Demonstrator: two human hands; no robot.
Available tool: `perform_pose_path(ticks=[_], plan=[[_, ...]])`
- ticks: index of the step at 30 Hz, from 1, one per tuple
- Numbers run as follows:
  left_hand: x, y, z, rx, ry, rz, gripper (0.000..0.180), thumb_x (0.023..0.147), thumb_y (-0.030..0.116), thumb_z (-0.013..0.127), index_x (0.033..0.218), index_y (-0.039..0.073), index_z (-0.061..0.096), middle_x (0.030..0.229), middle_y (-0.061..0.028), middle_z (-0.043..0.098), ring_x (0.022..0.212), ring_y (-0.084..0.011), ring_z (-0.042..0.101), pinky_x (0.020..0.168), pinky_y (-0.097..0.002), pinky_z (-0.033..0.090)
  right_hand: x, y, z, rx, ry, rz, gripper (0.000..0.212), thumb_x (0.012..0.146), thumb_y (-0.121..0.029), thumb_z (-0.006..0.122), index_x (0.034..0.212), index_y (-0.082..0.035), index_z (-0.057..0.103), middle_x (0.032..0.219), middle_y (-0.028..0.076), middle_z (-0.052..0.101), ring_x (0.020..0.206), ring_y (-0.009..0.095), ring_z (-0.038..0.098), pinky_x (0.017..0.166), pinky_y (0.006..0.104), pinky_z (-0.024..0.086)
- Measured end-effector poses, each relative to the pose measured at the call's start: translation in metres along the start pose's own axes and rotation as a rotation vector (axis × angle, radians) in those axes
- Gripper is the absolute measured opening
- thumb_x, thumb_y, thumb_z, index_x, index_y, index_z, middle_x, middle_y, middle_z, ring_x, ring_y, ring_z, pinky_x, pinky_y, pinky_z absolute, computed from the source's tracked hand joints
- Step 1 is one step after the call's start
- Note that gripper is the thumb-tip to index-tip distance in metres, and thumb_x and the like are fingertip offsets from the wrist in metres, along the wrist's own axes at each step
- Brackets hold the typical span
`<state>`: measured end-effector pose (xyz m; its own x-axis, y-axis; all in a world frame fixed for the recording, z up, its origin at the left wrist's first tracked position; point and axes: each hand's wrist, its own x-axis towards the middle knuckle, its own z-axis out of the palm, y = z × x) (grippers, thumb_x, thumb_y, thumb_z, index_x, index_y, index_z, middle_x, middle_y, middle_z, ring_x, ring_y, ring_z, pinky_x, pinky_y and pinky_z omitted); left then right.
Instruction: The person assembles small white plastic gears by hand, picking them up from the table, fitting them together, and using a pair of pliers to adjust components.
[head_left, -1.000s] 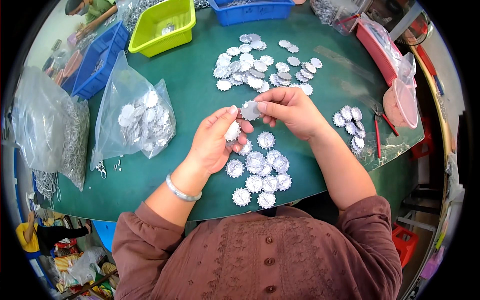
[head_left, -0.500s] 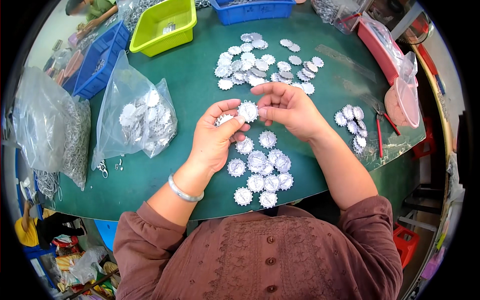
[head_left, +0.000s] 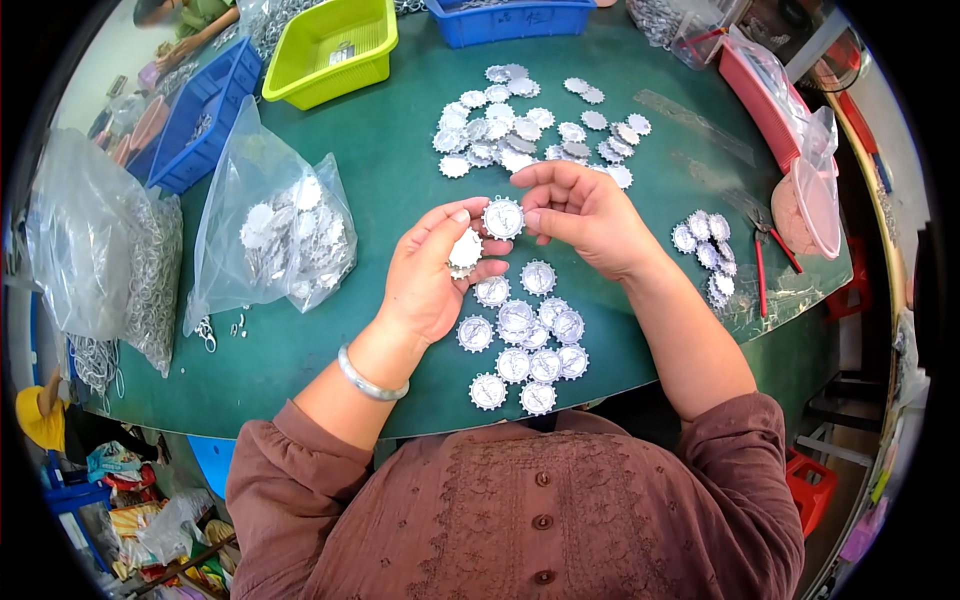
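Note:
A round silver metal disc with a toothed edge and an engraved face [head_left: 503, 217] is pinched at its right edge by the thumb and fingers of my right hand [head_left: 578, 220]. My left hand [head_left: 432, 262] is closed around other toothed discs [head_left: 465, 248], which sit edge to edge against its fingers. Its index fingertip is close to the left edge of the engraved disc; whether they touch I cannot tell. Below my hands lies a group of engraved discs [head_left: 515, 321], face up and partly overlapping. Beyond them is a heap of plain-looking toothed discs [head_left: 500, 120].
Red-handled pliers [head_left: 763, 262] lie at the right beside a small stack of discs [head_left: 708, 245]. A clear bag of discs [head_left: 290, 235] and a bag of metal rings [head_left: 150, 280] stand at the left. Green [head_left: 335, 80] and blue baskets [head_left: 510, 25] line the far side.
My left thumb has lifted off the engraved disc and moved up and left, exposing the discs in that hand. The engraved disc has shifted slightly right, with my right hand on it.

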<state>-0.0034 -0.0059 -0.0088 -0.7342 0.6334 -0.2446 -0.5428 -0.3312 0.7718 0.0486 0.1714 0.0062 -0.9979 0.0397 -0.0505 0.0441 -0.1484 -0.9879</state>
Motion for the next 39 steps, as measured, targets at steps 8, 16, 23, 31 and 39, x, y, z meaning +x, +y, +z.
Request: perform_pose_path(ticks=[8,16,23,31,39], plan=[[-0.001,0.000,0.004,-0.032,-0.019,-0.102,0.027,0.087,0.025,0.048,0.104,0.006,0.052,0.092,-0.0066,0.056,0.083,-0.0183,0.056,0.066,-0.0296,0.049,-0.004,0.005,0.008,-0.271,-0.162,-0.276,0.027,0.075,0.002,0.055,0.102,0.000,0.054,0.084,0.005,0.060,0.077,0.010,0.056,0.070,0.0245,0.046],[0.002,-0.001,-0.006,0.023,-0.051,-0.132,0.022,0.082,0.008,0.052,0.104,0.005,0.052,0.088,-0.0079,0.058,0.075,-0.0145,0.055,0.055,-0.0240,0.043,0.005,-0.009,-0.056,-1.282,0.442,-0.185,0.027,0.070,0.002,0.050,0.093,-0.006,0.062,0.088,0.013,0.054,0.091,0.029,0.051,0.079,0.0358,0.042],[-0.001,0.000,-0.002,0.055,-0.021,-0.124,0.017,0.081,0.006,0.052,0.099,0.004,0.054,0.081,-0.0061,0.056,0.070,-0.0133,0.053,0.052,-0.0216,0.041,0.005,0.004,-0.066,-1.426,0.352,-0.158,0.022,0.068,-0.003,0.059,0.090,-0.003,0.058,0.094,0.013,0.053,0.094,0.030,0.047,0.080,0.0366,0.040],[-0.001,0.001,-0.001,0.032,-0.052,-0.102,0.017,0.080,0.009,0.057,0.096,0.004,0.055,0.076,-0.0036,0.054,0.067,-0.0113,0.050,0.050,-0.0216,0.038,0.007,-0.014,-0.066,-0.646,0.336,-0.097,0.016,0.071,-0.004,0.060,0.086,-0.001,0.055,0.066,0.002,0.052,0.060,0.010,0.049,0.055,0.0244,0.044],[0.000,-0.002,0.002,0.076,0.003,-0.106,0.018,0.080,0.012,0.059,0.095,0.005,0.053,0.075,-0.0034,0.055,0.063,-0.0106,0.051,0.049,-0.0206,0.037,-0.002,-0.005,0.004,0.138,-0.001,0.085,0.017,0.082,-0.006,0.051,0.097,0.001,0.048,0.079,0.008,0.056,0.065,0.016,0.059,0.056,0.0273,0.050]])
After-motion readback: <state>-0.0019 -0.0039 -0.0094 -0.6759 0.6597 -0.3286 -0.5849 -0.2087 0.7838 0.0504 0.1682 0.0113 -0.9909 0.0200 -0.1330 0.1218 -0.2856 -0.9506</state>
